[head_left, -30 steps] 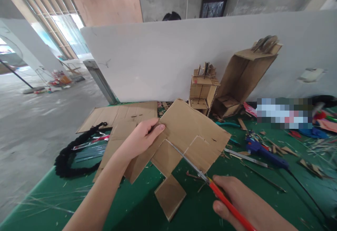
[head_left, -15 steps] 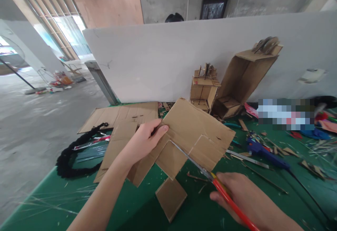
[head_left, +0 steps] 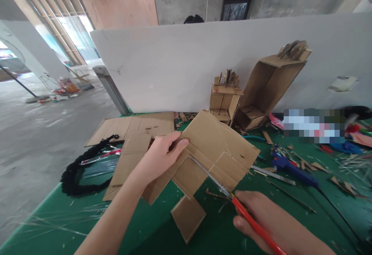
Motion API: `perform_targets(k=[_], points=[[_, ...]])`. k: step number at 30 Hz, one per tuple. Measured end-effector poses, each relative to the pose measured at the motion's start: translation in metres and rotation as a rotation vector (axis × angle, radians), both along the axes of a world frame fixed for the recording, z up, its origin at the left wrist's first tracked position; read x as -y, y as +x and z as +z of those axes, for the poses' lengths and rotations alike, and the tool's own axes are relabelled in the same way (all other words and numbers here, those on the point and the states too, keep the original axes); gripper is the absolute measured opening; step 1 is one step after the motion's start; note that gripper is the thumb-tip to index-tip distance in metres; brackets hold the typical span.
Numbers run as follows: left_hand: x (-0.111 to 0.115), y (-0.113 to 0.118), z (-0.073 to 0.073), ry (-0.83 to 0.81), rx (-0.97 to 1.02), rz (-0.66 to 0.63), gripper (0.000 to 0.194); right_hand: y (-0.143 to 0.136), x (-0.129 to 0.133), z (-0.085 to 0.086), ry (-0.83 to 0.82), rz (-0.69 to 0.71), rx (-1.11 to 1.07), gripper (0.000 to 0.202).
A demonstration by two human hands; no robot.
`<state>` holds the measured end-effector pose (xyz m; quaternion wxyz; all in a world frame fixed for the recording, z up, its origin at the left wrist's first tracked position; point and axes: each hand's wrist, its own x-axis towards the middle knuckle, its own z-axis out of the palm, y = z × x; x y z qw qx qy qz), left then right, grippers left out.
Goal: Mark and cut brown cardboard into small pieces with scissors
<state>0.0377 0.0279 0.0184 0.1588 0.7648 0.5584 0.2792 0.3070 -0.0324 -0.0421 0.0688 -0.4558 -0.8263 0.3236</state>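
My left hand (head_left: pixel 162 152) pinches the left edge of a cardboard sheet (head_left: pixel 221 135), thumb on top, holding it tilted above the table. A notch is cut out of the sheet's near edge, and a pale line is marked near its right part. In my right hand (head_left: pixel 258 216) are scissors (head_left: pixel 229 195) with red and yellow handles, fingers wrapped round them. Their blades lie along the sheet's near edge, the tip by the notch's inner corner. Below, a small square cardboard piece (head_left: pixel 188 218) lies on the green table (head_left: pixel 145 231). More cardboard (head_left: pixel 128 162) lies under my left hand.
Two cardboard box models (head_left: pixel 225 100) stand against the white partition (head_left: pixel 162 69). To the right are a blue glue gun (head_left: pixel 293 169) with a cord, a metal blade or ruler (head_left: pixel 273 175) and cardboard scraps. A black fuzzy loop (head_left: pixel 71 177) lies at left.
The cardboard sheet has shifted very slightly right and down with my left hand. The scissors stay along its cut edge, their handles seeming a little closer together.
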Motion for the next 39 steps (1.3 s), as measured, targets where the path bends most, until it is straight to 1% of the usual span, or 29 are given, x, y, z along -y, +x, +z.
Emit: perform_targets(k=[2,7,10,15,19,25,28,31,33,36,39], points=[[0.001,0.001,0.001,0.001,0.000,-0.001,0.035,0.002,0.000,0.002,0.007,0.009,0.000,0.033],[0.002,0.001,0.004,-0.001,0.019,-0.015,0.036,0.007,-0.002,0.014,0.021,0.015,-0.015,0.031],[0.003,0.001,0.003,0.014,0.029,-0.004,0.036,0.007,-0.004,0.015,0.042,0.010,0.000,0.031],[0.000,0.002,0.002,0.033,0.089,0.031,0.037,0.001,-0.013,0.008,0.103,-0.055,0.098,0.037],[-0.005,0.001,0.005,0.047,0.128,0.077,0.037,-0.004,-0.027,0.003,0.227,-0.069,0.165,0.042],[-0.026,0.002,0.005,0.089,0.130,0.058,0.037,-0.006,-0.049,-0.006,0.456,-0.066,0.264,0.042],[-0.037,0.004,0.004,0.106,0.123,0.044,0.037,-0.005,-0.051,-0.013,0.510,-0.079,0.297,0.043],[-0.043,0.002,0.002,0.129,0.152,0.061,0.037,-0.002,-0.047,-0.022,0.516,-0.063,0.344,0.044],[-0.045,-0.002,0.001,0.140,0.193,0.096,0.037,0.001,-0.045,-0.027,0.498,-0.060,0.340,0.042],[-0.046,-0.008,-0.001,0.127,0.301,0.153,0.038,0.007,-0.044,-0.028,0.468,-0.120,0.288,0.041],[-0.046,-0.010,-0.005,0.062,0.527,0.193,0.034,0.012,-0.047,-0.026,0.425,-0.152,0.173,0.038]])
